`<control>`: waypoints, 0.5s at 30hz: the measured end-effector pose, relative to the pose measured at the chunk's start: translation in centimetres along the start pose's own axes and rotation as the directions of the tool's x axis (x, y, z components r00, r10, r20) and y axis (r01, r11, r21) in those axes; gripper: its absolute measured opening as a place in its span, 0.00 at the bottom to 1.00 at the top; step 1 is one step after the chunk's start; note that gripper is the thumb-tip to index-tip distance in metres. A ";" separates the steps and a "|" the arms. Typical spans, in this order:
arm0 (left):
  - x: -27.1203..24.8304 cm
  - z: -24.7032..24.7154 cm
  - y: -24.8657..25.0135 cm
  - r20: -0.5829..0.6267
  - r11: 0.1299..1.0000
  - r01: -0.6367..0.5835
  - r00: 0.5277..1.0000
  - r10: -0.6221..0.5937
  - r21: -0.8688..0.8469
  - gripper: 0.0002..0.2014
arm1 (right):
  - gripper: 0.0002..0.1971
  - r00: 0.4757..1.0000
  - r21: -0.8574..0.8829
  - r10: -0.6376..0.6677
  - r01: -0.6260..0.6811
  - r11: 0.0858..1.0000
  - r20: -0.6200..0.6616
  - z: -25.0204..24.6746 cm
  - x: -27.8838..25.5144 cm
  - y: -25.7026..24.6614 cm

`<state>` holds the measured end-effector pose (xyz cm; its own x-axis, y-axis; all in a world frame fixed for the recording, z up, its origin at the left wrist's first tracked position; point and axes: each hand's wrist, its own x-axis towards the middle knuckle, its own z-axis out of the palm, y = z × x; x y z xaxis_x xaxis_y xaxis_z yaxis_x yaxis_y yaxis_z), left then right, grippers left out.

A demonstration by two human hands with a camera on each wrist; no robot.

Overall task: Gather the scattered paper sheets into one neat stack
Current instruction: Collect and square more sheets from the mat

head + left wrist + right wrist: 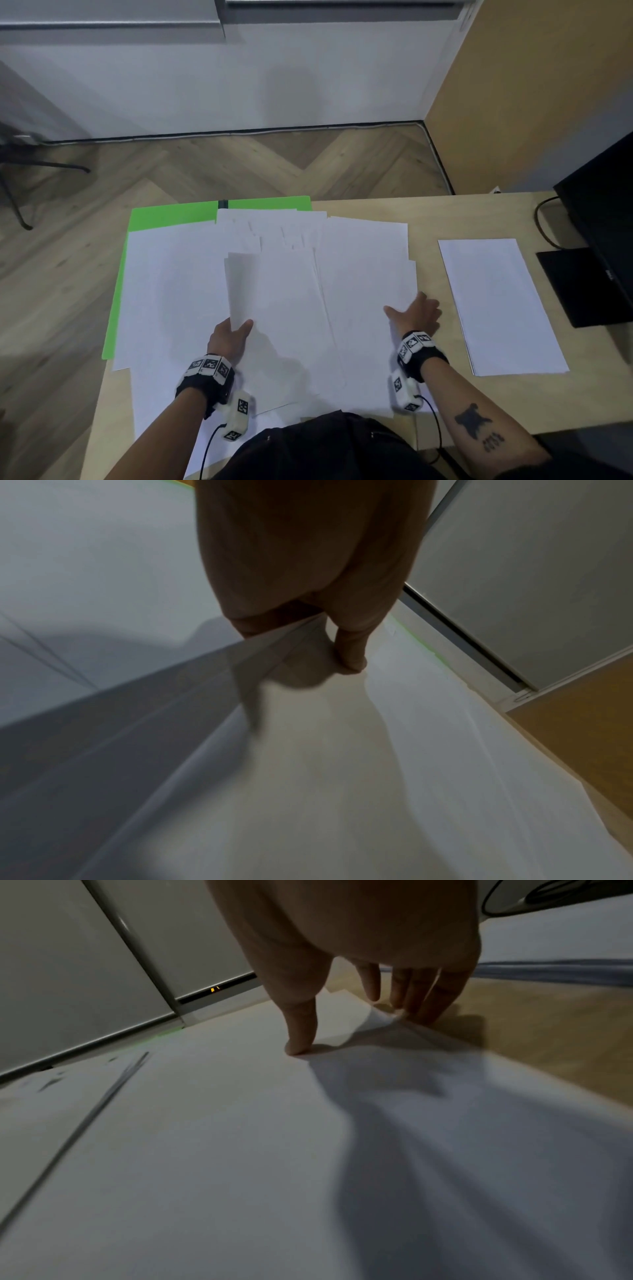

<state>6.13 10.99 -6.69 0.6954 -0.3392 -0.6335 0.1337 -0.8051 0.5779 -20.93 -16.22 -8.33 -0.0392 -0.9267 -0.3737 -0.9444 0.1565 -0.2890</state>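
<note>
The scattered paper sheets (274,291) are spread in overlapping layers across the centre of the head view, lying on the desk (431,212) and partly over a green folder (171,214) at the upper left of the spread. A separate squared pile of sheets (496,305) lies well apart at the right of the frame, near a black monitor base (582,284).

The left hand (227,337) is seen at lower centre-left, pinching the near edge of a lifted sheet (239,284), thumb on top; in the left wrist view the raised edge (164,674) crosses the frame diagonally below the thumb (349,647). The edge is judged to be lifted so that the sheet can be drawn over its neighbours.

The right hand (416,313) is placed at the right margin of the spread, fingers extended and nothing grasped. In the right wrist view the thumb (301,1031) is pressed on a sheet while the fingertips (421,1007) appear to nudge a slightly buckled edge, though blur limits certainty. This placement is judged to serve as a stop for pushing the sheets inward.

Gathering is judged to be at an early stage: 1 loose spread is not yet consolidated.
</note>
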 end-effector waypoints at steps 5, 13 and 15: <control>-0.2 0.2 0.2 -0.025 1.000 0.002 1.000 -0.001 0.031 0.09 | 0.42 0.999 0.004 -0.046 0.046 0.999 -0.005 -0.4 0.9 1.4; -0.1 0.2 0.2 -0.025 0.999 0.006 1.000 -0.006 0.031 0.09 | 0.37 0.999 0.027 -0.034 0.034 0.999 -0.023 -0.8 0.4 0.8; -0.1 0.2 0.2 -0.024 1.000 0.013 1.000 -0.013 0.026 0.09 | 0.37 0.998 0.013 -0.045 0.046 0.999 -0.043 -0.8 0.1 0.8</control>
<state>5.94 10.78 -6.61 0.7103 -0.3174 -0.6283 0.1247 -0.8217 0.5561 -21.93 -16.49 -7.89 -0.0104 -0.9468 -0.3217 -0.9408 0.1183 -0.3176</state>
